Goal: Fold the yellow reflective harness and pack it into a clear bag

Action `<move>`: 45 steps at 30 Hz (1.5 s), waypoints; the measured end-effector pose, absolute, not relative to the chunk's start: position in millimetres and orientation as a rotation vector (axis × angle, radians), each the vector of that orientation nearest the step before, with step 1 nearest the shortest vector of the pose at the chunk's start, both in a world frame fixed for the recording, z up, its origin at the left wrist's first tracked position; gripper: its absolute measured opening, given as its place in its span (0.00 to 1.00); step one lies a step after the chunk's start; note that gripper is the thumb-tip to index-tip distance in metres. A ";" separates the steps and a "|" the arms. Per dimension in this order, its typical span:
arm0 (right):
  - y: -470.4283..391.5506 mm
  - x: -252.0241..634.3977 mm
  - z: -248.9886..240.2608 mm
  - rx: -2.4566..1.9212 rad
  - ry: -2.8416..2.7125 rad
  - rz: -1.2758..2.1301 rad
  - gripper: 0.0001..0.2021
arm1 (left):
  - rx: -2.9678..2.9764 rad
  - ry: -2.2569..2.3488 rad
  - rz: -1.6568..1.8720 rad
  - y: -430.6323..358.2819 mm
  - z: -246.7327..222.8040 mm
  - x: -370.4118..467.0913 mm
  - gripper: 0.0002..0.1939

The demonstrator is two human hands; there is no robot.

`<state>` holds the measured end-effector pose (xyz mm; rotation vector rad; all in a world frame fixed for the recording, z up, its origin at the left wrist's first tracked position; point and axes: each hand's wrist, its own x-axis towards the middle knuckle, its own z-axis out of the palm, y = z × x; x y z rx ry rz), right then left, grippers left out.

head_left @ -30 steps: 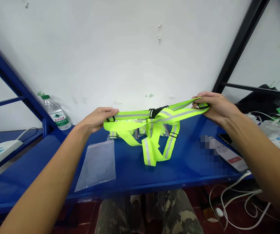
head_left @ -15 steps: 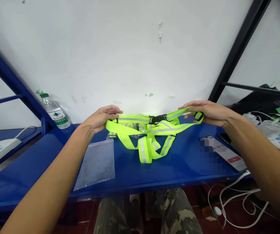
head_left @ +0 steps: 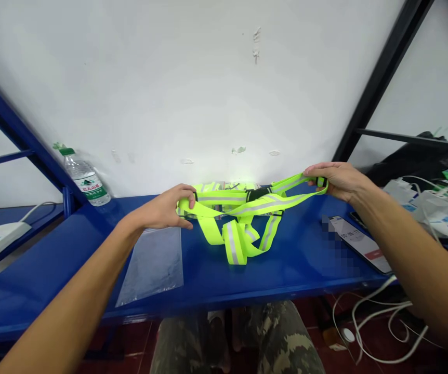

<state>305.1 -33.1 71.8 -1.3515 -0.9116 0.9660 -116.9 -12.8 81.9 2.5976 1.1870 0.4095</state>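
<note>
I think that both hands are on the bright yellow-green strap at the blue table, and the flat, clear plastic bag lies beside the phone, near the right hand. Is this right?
Not entirely: the head view shows the flat, clear plastic bag near the left hand, away from the phone. Both hands are indeed on the bright yellow-green strap at the blue table.

Left hand (head_left: 165,206), right hand (head_left: 339,179), apart

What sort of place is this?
Probably a small indoor workspace, perhaps in someone's room: a blue desk set along a white wall, with a water bottle and a phone on it.
</note>
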 end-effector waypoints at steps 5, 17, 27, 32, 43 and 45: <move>-29.6 305.0 64.4 -1.381 -0.883 0.880 0.04 | 2.526 1.314 0.577 -7.7 55.5 -110.8 0.08; -43.0 301.2 60.0 -1.385 -1.027 0.958 0.04 | 2.862 1.257 0.466 -5.9 -21.1 -82.5 0.16; -43.6 323.1 52.3 -1.276 -0.813 0.861 0.06 | 1.719 1.192 1.076 19.1 19.3 -99.5 0.28; -36.0 326.4 50.6 -1.232 -0.714 0.892 0.07 | 1.450 0.967 0.961 18.2 63.7 -126.9 0.27; -34.4 308.1 48.3 -1.250 -0.686 0.972 0.11 | 1.504 0.919 0.818 11.2 65.4 -120.8 0.15; -37.3 306.5 48.9 -1.271 -0.797 0.994 0.11 | 1.597 0.997 0.770 11.0 65.8 -118.1 0.14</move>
